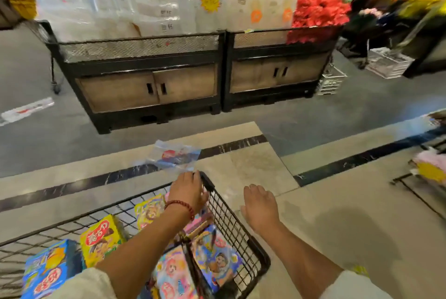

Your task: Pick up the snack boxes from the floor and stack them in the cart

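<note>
One box left on the floor, just beyond the cart's far corner, long axis running left-right (blurred). Left hand lies nearer, resting open on the rim; right hand hovers open, empty, further right.

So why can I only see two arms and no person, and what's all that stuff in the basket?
The camera sits on the person's head and looks down, so you see only their arms. The left hand rests on the front corner of a black wire cart. The right hand is open, holding nothing, out over the floor beside the cart. Inside the cart are colourful snack boxes: a yellow one, a blue one and more with cartoon pictures. One blurry package lies on the floor just past the cart. Behind it stand shop bins piled with white bags.
</note>
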A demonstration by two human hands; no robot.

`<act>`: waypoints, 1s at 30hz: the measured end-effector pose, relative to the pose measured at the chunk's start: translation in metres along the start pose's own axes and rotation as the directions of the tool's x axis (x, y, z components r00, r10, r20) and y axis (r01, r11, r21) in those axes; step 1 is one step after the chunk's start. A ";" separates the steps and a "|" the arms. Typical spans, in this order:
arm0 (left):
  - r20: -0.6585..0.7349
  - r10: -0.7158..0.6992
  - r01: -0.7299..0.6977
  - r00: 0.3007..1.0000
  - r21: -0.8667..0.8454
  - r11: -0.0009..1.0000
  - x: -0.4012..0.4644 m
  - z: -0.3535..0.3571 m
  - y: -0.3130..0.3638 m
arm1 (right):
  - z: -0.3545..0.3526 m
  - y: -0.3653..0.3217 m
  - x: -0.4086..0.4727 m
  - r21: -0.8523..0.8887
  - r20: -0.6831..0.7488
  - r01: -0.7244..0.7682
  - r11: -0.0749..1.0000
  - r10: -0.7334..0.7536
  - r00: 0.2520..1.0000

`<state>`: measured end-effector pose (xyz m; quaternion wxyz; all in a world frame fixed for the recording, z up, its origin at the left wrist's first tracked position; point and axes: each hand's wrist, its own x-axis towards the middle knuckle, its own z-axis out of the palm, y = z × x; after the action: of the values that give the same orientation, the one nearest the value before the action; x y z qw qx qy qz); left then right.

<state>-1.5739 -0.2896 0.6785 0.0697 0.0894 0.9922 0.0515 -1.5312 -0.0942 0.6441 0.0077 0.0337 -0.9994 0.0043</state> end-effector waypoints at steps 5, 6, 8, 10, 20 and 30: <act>0.129 0.326 -0.342 0.936 0.131 0.931 0.004 0.005 0.090 | -0.005 0.066 -0.051 -0.067 0.069 -0.193 0.979 0.198 0.978; 0.156 0.374 -0.396 0.914 0.149 0.906 0.002 0.007 0.108 | -0.008 0.079 -0.062 -0.074 0.082 -0.231 0.970 0.237 0.968; 0.206 0.458 -0.493 0.865 0.172 0.853 -0.003 0.011 0.145 | -0.011 0.106 -0.082 -0.080 0.099 -0.273 0.959 0.280 0.955; 0.270 0.526 -0.581 0.807 0.196 0.790 -0.010 0.016 0.181 | -0.010 0.134 -0.106 -0.098 0.090 -0.338 0.936 0.346 0.934; 0.458 0.678 -0.812 0.575 0.221 0.540 -0.058 0.063 0.368 | 0.028 0.273 -0.255 -0.014 0.110 -0.610 0.792 0.608 0.786; 0.632 0.635 -0.870 0.444 0.133 0.476 -0.112 0.171 0.491 | 0.076 0.362 -0.411 0.030 0.302 -0.821 0.570 0.778 0.551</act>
<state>-1.3559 0.1855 0.5805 0.2699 0.5581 0.7653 -0.1734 -1.1464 0.2941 0.5590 -0.1263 -0.4252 -0.8920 0.0870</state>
